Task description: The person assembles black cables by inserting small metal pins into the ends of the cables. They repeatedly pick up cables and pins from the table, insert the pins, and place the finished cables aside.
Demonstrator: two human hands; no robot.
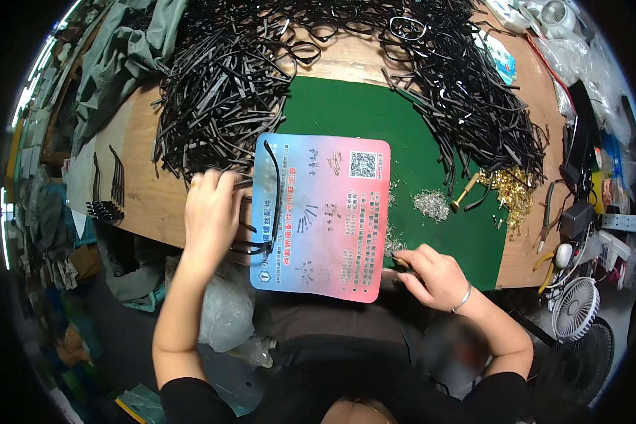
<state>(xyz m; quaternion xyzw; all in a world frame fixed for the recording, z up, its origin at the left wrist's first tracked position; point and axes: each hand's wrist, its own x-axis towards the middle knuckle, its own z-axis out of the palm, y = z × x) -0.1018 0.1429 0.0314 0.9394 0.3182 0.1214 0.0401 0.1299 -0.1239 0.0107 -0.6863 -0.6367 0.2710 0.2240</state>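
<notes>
A blue-and-pink printed mat (318,275) lies in front of me. On its left edge rests a black eyeglass frame (253,247), with one long temple (276,177) stretched across the mat. My left hand (210,208) is beside the frame, at the near edge of a heap of black temples (212,106); its fingers are curled and partly hidden, so a hold cannot be made out. My right hand (434,275) is closed in a pinch at the mat's right edge, around a small brass-coloured thing. Loose silver screws (394,244) lie just beyond its fingertips.
A green mat (360,106) lies beneath. On it are a silver screw pile (431,205) and a brass-coloured tool (465,192); gold-coloured parts (512,198) lie right. More black frames (459,92) heap beyond. Several temples (109,191) sit left; pliers (546,219) and a white fan (576,307) right.
</notes>
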